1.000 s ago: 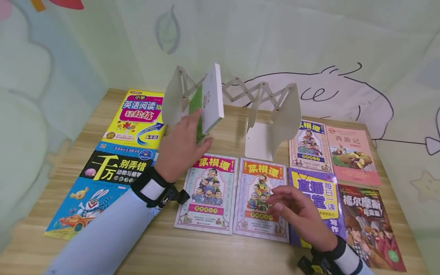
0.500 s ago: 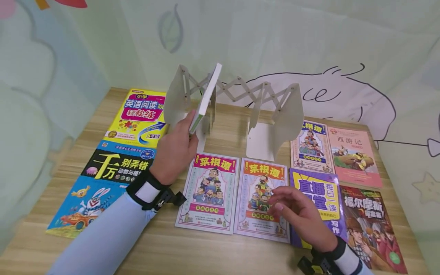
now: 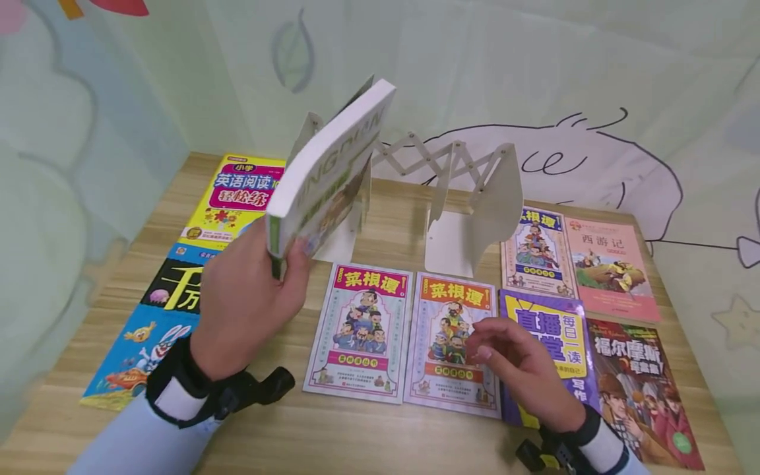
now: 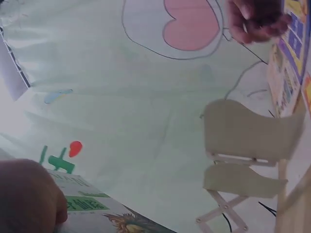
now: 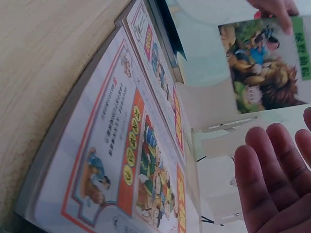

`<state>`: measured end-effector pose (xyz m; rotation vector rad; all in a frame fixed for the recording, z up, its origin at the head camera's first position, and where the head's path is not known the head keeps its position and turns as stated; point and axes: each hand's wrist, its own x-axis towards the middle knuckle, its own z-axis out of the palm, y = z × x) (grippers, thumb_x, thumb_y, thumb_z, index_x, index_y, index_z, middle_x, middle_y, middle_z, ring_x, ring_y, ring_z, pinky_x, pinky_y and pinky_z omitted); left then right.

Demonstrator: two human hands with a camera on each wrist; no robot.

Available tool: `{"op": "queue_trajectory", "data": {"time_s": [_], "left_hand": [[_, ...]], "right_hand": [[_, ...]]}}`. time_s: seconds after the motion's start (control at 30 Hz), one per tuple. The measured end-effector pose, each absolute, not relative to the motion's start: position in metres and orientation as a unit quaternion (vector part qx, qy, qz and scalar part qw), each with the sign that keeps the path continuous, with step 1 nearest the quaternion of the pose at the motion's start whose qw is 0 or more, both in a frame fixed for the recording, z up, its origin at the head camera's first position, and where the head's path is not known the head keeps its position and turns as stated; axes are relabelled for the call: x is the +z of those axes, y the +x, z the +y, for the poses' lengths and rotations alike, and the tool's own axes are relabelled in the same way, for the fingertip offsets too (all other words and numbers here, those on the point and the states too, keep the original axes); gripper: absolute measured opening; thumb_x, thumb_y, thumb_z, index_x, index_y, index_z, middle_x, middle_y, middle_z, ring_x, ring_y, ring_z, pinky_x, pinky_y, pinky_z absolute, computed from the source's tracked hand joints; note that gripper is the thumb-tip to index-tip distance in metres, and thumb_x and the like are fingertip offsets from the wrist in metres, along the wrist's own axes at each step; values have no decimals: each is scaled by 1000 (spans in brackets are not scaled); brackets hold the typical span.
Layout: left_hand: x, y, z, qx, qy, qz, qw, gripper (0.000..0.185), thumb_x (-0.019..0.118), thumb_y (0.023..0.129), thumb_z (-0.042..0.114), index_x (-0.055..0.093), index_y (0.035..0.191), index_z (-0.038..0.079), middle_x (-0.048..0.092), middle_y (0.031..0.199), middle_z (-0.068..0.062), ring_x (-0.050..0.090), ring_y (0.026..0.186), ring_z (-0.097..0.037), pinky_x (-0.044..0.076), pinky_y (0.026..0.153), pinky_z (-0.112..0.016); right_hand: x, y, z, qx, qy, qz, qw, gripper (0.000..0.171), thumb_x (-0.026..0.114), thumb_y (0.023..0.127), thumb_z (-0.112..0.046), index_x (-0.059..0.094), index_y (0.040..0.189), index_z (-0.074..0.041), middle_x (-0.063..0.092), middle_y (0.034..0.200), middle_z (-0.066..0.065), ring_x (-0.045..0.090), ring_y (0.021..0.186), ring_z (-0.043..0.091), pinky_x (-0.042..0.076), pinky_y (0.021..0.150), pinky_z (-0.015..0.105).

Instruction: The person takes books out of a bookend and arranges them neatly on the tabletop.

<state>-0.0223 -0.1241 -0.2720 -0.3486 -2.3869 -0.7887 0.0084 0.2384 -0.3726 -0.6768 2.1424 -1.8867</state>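
Observation:
My left hand [image 3: 249,297] pinches a white book with a green edge [image 3: 332,158] by its lower end, thumb on the front cover. The book is raised off the table and tilted, hiding part of the cream folding bookend [image 3: 475,224] behind it. In the right wrist view the cover of this book [image 5: 262,63] shows a lion and a figure in blue. My right hand [image 3: 528,369] hovers with loosely bent fingers, holding nothing, over an orange-titled book [image 3: 454,343] and a purple and yellow book [image 3: 549,343]. Beside the orange-titled book lies a pink-titled one [image 3: 359,333].
At the left lie a yellow workbook [image 3: 237,198] and a blue and black book [image 3: 142,343]. On the right are a small comic-cover book [image 3: 537,254], a pink book [image 3: 611,267] and a dark red book [image 3: 647,389]. A printed curtain [image 3: 475,66] hangs behind the wooden table [image 3: 356,435].
My left hand has drawn the book out from between the bookend's left plates, up and toward me. The book has turned so its front cover faces right. My right hand has barely moved.

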Motion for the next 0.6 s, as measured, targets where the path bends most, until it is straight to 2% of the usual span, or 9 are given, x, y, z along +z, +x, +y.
{"op": "queue_trajectory", "data": {"time_s": [0.1, 0.17, 0.23, 0.3, 0.43, 0.5, 0.6], "left_hand": [[-261, -4, -126, -345, -154, -875, 302, 52, 69, 88, 7, 55, 137, 0, 69, 126, -15, 71, 106, -33, 59, 69, -26], [-257, 6, -126, -386, -177, -855, 296, 52, 67, 87, 6, 55, 137, 1, 68, 128, -12, 70, 110, -30, 57, 81, -21], [-254, 15, -125, -431, -212, -834, 272, 53, 65, 87, 5, 54, 139, 1, 67, 131, -10, 69, 113, -27, 53, 88, -17], [-252, 20, -121, -477, -250, -809, 236, 55, 65, 87, 0, 52, 140, 1, 65, 133, -9, 68, 115, -26, 56, 87, -22], [-258, 25, -110, -544, -287, -782, 105, 57, 63, 93, -3, 46, 145, 9, 61, 139, -6, 66, 119, -23, 60, 84, -34], [-264, 25, -105, -556, -283, -780, 42, 53, 62, 96, 1, 45, 146, 13, 62, 138, -5, 67, 117, -22, 60, 82, -35], [-274, 23, -95, -570, -273, -774, -33, 49, 61, 98, 7, 47, 145, 12, 63, 136, -8, 69, 113, -24, 61, 78, -32]], "right_hand": [[-369, 7, 237, -616, -228, 750, 78, 37, 49, 97, 13, 51, 132, 1, 65, 117, 12, 66, 108, 19, 55, 90, 26], [-366, 7, 236, -602, -224, 763, 67, 37, 52, 96, 13, 52, 132, 1, 64, 121, 11, 65, 111, 19, 54, 92, 26], [-363, 6, 236, -597, -227, 768, 58, 40, 53, 94, 14, 51, 133, 2, 61, 126, 10, 62, 117, 20, 53, 96, 26], [-361, 5, 235, -601, -238, 761, 52, 45, 53, 93, 17, 48, 135, 3, 58, 132, 9, 58, 123, 19, 51, 100, 26], [-356, 4, 234, -624, -282, 728, 31, 56, 54, 87, 22, 40, 140, 10, 52, 141, 15, 52, 131, 20, 46, 106, 28], [-354, 4, 234, -636, -295, 712, 32, 60, 54, 87, 21, 36, 143, 11, 49, 145, 15, 51, 134, 20, 44, 109, 27], [-349, 6, 233, -646, -297, 701, 51, 66, 55, 88, 18, 29, 148, 9, 46, 148, 13, 49, 135, 19, 41, 111, 27]]}}
